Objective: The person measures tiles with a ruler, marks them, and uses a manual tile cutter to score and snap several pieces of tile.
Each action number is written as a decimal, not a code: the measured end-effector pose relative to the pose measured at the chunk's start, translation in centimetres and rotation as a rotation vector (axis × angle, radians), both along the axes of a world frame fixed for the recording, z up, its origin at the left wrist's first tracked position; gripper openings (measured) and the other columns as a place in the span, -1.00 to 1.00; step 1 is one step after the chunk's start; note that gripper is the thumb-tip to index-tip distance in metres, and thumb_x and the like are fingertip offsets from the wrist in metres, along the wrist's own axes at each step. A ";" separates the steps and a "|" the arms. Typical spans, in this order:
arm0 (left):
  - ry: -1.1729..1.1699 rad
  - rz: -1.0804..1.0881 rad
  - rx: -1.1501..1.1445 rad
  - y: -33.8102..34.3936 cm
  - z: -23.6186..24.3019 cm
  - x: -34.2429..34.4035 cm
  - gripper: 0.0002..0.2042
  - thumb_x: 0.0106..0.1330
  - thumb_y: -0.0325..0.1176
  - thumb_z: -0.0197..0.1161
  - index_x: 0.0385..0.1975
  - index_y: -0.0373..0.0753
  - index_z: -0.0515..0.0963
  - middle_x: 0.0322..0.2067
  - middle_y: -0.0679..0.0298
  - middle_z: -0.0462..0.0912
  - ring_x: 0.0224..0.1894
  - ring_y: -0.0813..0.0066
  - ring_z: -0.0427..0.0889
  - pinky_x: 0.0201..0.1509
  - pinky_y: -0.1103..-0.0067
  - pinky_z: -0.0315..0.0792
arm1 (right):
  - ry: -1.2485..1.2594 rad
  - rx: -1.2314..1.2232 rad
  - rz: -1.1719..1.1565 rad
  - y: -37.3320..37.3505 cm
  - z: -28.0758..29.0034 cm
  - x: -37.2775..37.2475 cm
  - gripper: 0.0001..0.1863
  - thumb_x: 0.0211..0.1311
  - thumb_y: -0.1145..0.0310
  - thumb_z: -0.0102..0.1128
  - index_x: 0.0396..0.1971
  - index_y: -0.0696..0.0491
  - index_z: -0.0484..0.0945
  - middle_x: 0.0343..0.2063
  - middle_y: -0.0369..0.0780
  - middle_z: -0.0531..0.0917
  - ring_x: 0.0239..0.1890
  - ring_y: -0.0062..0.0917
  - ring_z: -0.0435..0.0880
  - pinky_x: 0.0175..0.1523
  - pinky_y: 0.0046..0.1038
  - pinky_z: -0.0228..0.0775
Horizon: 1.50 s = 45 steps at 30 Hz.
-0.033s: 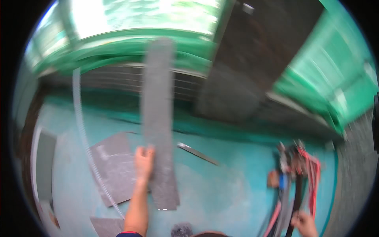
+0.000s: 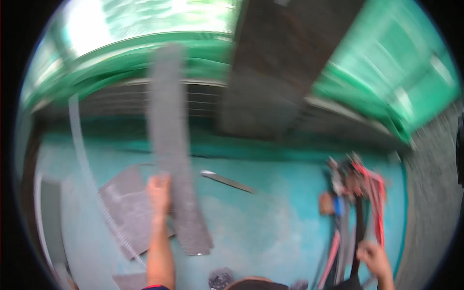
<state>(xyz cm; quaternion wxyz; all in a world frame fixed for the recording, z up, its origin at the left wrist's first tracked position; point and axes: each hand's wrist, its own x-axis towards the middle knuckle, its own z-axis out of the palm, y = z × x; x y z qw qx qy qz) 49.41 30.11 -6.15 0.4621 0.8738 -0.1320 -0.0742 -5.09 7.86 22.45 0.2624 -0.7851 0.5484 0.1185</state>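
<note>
My left hand (image 2: 159, 193) grips the left edge of a long grey board (image 2: 169, 125). The board stands nearly upright in view, its far end over the green sheeting and its near end above the floor. At the lower right, my right hand (image 2: 376, 261) is closed with curled fingers beside a dark strap (image 2: 358, 222). Blur hides what, if anything, those fingers hold. Left of my left hand, a wide grey slab (image 2: 126, 205) lies on the floor. A long pale band with fine marks (image 2: 84, 159) curves past it.
Turquoise flooring (image 2: 270, 222) spreads below me. A slim metal-coloured strip (image 2: 227, 181) lies on it. Pink-red cords (image 2: 374, 183) and other tools cluster at the right. A large dark panel (image 2: 285, 67) leans by the far wall, between green sheeting (image 2: 111, 72). A grey panel (image 2: 50, 217) is at far left.
The whole view has shifted, so most things sit further left. The board leans slightly more in view, still in my left hand. My right hand appears a little higher.
</note>
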 end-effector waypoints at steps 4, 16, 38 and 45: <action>0.178 0.011 -0.365 2.1 0.8 7.9 -0.64 0.36 -0.02 0.06 -0.35 -0.24 0.50 -0.41 0.39 0.49 -0.35 0.61 0.38 -0.22 0.62 0.31 | -0.382 -0.186 -0.244 -3.7 0.1 1.3 -0.79 0.18 0.35 0.19 -0.30 0.20 0.52 -0.49 -0.32 0.52 -0.42 -0.71 0.46 -0.29 -0.60 0.35; 0.522 0.195 -0.701 0.5 0.9 9.0 -0.48 0.40 -0.02 -0.07 0.13 -0.35 0.36 0.09 0.21 0.46 0.09 0.32 0.43 0.25 0.47 0.23 | -0.378 -0.417 -0.670 -10.9 -0.6 -22.2 -0.74 0.20 0.23 0.17 -0.35 0.16 0.52 -0.50 -0.28 0.57 -0.53 -0.63 0.55 -0.38 -0.56 0.42; 0.365 -0.427 0.363 3.4 17.7 -13.3 -0.66 0.33 -0.17 0.12 -0.66 -0.19 0.37 -0.81 0.28 0.43 -0.83 0.48 0.41 -0.79 0.60 0.26 | -0.939 0.527 -0.542 -35.5 -22.0 -10.9 -0.72 0.22 0.13 0.17 -0.34 0.06 0.53 -0.65 -0.42 0.40 -0.66 -0.75 0.33 -0.59 -0.66 0.13; -0.001 -1.109 0.826 -1.6 13.7 -16.5 -0.83 0.30 -0.30 0.06 -0.45 -0.26 0.45 -0.53 0.18 0.47 -0.48 0.35 0.46 -0.35 0.45 0.36 | -0.778 -0.004 -0.247 -32.0 -21.2 -19.6 -0.60 0.20 0.03 0.15 -0.42 0.13 0.54 -0.65 -0.34 0.45 -0.56 -0.61 0.41 -0.46 -0.54 0.25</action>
